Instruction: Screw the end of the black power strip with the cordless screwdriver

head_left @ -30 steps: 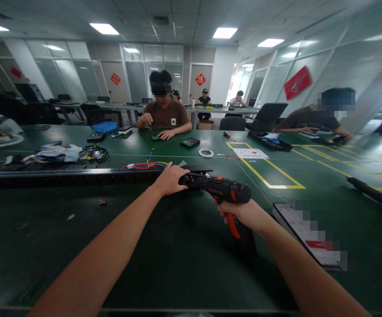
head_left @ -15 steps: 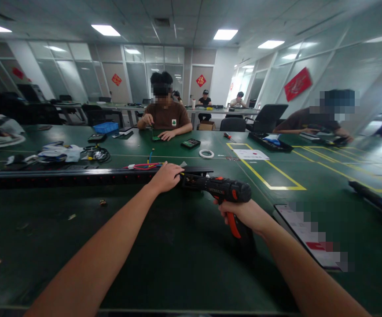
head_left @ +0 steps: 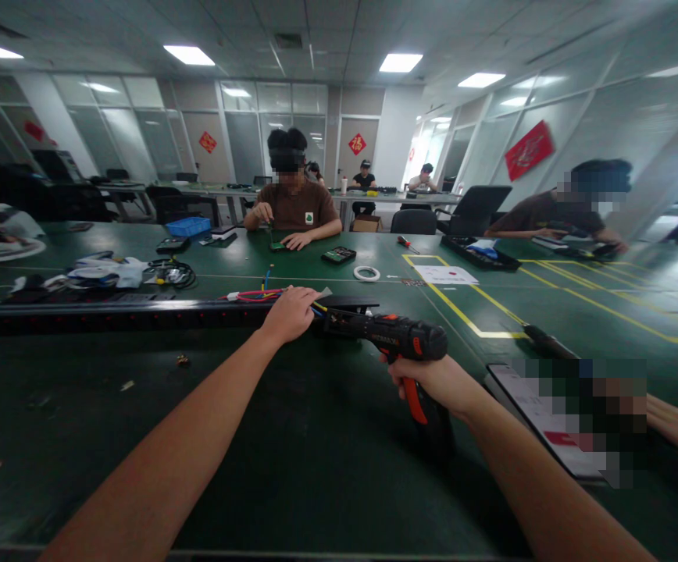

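My right hand (head_left: 426,379) is wrapped around the grip of a black and orange cordless drill (head_left: 412,336). The drill points left, its nose against the open right end of a long black power strip (head_left: 140,318); the tip itself is hard to see. My left hand (head_left: 293,311) closes over that strip near the same end, fingers bent across its top. Red wires (head_left: 251,296) lie along the strip behind the left hand. Yellow and blue wires (head_left: 319,309) show between its fingertips and the drill.
From the right, another person's hand (head_left: 661,414) reaches in with a dark tool (head_left: 550,343) above a phone-like slab (head_left: 541,421). Beyond the strip are a tape roll (head_left: 366,273), a screwdriver (head_left: 408,243), a paper sheet (head_left: 445,275) and bundled cables (head_left: 170,273). Small scraps (head_left: 126,385) lie nearer.
The other person's hand and dark tool have moved in leftward, over the slab. My left fingertips have drawn back slightly, showing more wire. The drill has barely moved.
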`<state>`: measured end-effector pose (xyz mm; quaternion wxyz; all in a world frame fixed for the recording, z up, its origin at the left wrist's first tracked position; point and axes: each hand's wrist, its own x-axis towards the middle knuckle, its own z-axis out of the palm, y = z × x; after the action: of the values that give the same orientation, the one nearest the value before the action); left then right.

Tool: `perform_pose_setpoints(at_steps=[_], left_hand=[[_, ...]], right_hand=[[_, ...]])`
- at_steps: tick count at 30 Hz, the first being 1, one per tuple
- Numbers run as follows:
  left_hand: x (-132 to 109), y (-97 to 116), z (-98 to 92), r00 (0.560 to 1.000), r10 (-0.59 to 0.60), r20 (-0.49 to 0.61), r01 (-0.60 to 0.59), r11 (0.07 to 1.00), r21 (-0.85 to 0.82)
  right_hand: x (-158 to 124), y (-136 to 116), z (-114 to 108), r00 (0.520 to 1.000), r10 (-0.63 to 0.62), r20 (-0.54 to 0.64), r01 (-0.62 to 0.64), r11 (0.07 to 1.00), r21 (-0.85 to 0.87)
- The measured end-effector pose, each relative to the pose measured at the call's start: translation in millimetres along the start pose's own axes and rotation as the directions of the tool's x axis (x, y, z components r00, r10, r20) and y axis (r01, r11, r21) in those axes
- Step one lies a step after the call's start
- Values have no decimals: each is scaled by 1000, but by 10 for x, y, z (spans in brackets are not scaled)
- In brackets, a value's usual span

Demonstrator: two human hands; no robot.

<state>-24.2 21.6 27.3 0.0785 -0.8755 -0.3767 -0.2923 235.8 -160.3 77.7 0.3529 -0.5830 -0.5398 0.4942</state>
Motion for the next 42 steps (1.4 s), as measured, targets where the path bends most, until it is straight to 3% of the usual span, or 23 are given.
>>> perform_pose_setpoints(at_steps=[5, 9, 13, 22, 36, 42], left_hand=[[7, -63, -156, 994, -25, -109, 31, 998, 58], [43, -156, -201, 994, 83, 78, -90, 992, 93], [75, -142, -137, 976, 158, 153, -169, 983, 65], [137, 21, 63, 980, 126, 155, -144, 983, 111], [248, 61, 74, 981, 36, 191, -51, 996, 70], [259, 51, 83, 976, 44, 212, -61, 995, 73]], right_hand=[[-2, 3, -3, 1000, -8, 11, 8, 1000, 6], [-9, -16, 5, 1000, 10, -6, -10, 1000, -2], [-17, -28, 12, 1000, 9, -6, -9, 1000, 4], [-3, -4, -2, 1000, 12, 0, -12, 1000, 9], [2, -8, -4, 997, 76, -15, -75, 996, 39], [-15, -25, 31, 999, 39, -11, -38, 997, 72]])
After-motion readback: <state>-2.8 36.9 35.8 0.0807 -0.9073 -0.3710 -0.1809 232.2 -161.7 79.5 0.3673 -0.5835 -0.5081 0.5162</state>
